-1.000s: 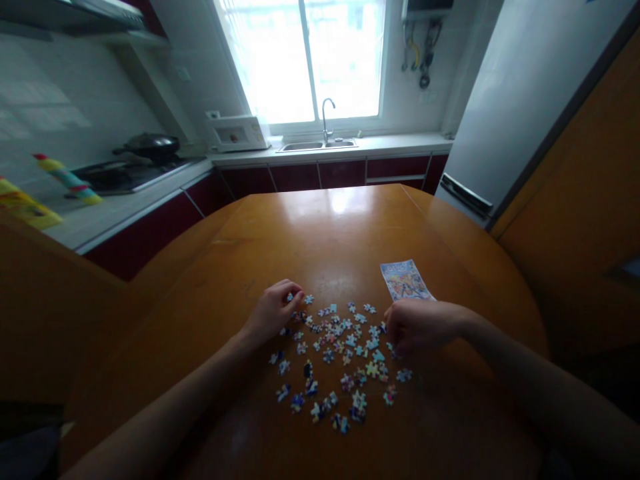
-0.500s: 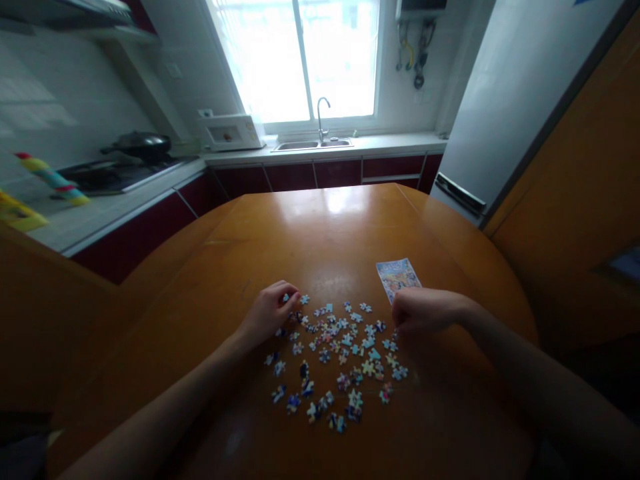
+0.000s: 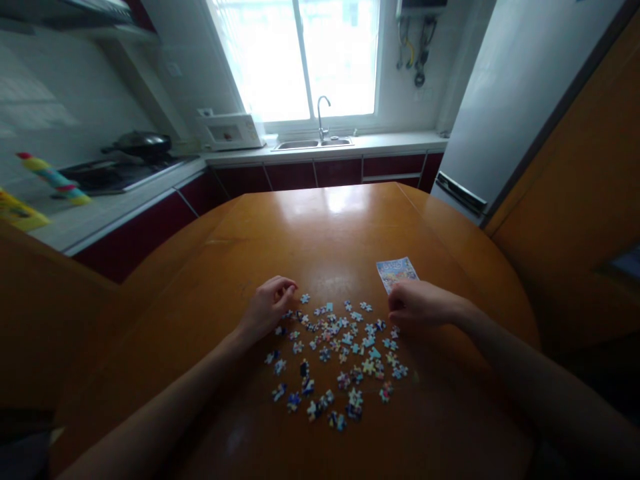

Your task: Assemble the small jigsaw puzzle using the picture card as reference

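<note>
Many small jigsaw puzzle pieces (image 3: 347,340) lie loose and spread over the wooden table (image 3: 320,247), mostly pale blue, yellow and dark blue. My left hand (image 3: 270,303) is at the upper left of the spread, thumb and fingers pinched together; whatever may be between them is hidden. One loose puzzle piece (image 3: 305,299) lies just right of its fingertips. My right hand (image 3: 415,303) is curled closed at the upper right of the pieces, its fingertips turned away from view. It covers the lower part of a small printed picture sheet (image 3: 397,271).
Beyond the table runs a counter with a sink (image 3: 313,144), a tap (image 3: 321,119) and a white microwave (image 3: 233,131). A covered pan (image 3: 143,143) sits on the stove at left. A tall fridge (image 3: 493,100) stands at right.
My left hand has shifted slightly up and left, and the piece seen at its fingertips is out of sight. My right hand has moved a little left and up, uncovering a piece below it.
</note>
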The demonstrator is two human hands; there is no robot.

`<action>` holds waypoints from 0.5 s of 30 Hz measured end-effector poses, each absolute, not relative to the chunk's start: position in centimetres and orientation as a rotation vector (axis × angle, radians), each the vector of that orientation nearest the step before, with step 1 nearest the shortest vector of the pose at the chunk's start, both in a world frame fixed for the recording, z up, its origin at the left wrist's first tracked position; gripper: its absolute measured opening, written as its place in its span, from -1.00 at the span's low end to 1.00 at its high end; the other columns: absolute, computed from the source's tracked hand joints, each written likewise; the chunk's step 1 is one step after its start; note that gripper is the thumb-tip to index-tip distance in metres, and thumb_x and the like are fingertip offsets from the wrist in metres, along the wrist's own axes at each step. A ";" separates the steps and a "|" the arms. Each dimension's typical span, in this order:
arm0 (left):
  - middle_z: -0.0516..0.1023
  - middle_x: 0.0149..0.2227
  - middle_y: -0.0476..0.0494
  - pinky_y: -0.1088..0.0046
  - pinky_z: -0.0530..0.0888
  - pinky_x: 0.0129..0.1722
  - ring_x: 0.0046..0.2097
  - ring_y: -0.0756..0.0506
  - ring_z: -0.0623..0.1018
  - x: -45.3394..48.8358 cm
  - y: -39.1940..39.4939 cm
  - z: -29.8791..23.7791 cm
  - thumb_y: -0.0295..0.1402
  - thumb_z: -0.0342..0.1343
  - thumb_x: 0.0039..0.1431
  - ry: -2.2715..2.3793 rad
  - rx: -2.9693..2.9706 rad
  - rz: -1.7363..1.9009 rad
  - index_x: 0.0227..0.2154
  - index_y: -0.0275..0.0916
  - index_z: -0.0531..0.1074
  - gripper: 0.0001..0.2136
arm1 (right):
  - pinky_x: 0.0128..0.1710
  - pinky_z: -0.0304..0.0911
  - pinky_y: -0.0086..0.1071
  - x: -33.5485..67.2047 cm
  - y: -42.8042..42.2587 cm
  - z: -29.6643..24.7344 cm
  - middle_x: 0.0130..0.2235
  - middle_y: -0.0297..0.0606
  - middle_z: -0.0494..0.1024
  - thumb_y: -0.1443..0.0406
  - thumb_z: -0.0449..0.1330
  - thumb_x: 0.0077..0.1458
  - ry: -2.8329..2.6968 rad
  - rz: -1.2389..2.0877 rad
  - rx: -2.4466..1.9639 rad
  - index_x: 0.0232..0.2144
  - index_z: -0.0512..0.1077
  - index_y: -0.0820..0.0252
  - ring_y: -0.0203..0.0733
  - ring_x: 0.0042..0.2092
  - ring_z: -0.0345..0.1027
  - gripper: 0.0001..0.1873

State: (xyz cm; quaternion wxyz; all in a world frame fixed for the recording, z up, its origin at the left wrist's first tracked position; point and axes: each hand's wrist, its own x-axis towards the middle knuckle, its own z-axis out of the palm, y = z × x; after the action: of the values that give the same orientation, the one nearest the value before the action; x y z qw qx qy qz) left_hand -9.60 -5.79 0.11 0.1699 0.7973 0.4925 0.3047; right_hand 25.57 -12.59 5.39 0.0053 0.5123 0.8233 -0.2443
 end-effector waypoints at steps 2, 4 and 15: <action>0.54 -0.30 -0.10 0.43 0.36 -0.33 -0.35 -0.07 0.46 -9.7 -5.6 0.0 -0.20 0.00 0.28 1.418 2.252 0.899 -0.28 -0.25 0.50 -0.75 | -0.48 0.01 -0.41 25.5 -12.2 5.2 -0.46 -0.26 0.56 0.32 0.25 0.07 2.650 -0.786 1.641 -0.46 0.58 0.22 -0.29 -0.44 0.32 -0.87; 0.55 -0.26 -0.11 0.42 0.39 -0.31 -0.32 -0.07 0.48 -9.8 -5.5 0.0 -0.20 -0.01 0.30 1.436 2.234 0.916 -0.25 -0.24 0.50 -0.74 | -0.47 0.03 -0.41 25.2 -12.0 5.0 -0.46 -0.26 0.56 0.33 0.25 0.09 2.717 -0.802 1.697 -0.43 0.58 0.23 -0.30 -0.45 0.31 -0.88; 0.55 -0.23 -0.14 0.37 0.42 -0.23 -0.20 -0.11 0.51 -9.6 -5.2 -0.6 -0.22 0.00 0.29 1.384 2.228 0.964 -0.26 -0.24 0.50 -0.76 | -0.18 0.24 -0.41 19.3 -17.3 3.9 -0.20 -0.24 0.53 0.28 0.26 0.18 3.159 -0.929 0.609 -0.16 0.55 0.11 -0.23 -0.16 0.38 -0.84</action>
State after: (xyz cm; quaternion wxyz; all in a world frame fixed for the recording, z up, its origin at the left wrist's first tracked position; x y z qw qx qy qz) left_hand -9.57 -5.21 -0.62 0.1727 0.7853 0.4878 0.3398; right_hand 19.32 -17.26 3.89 -0.1032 0.1809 0.9384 -0.2759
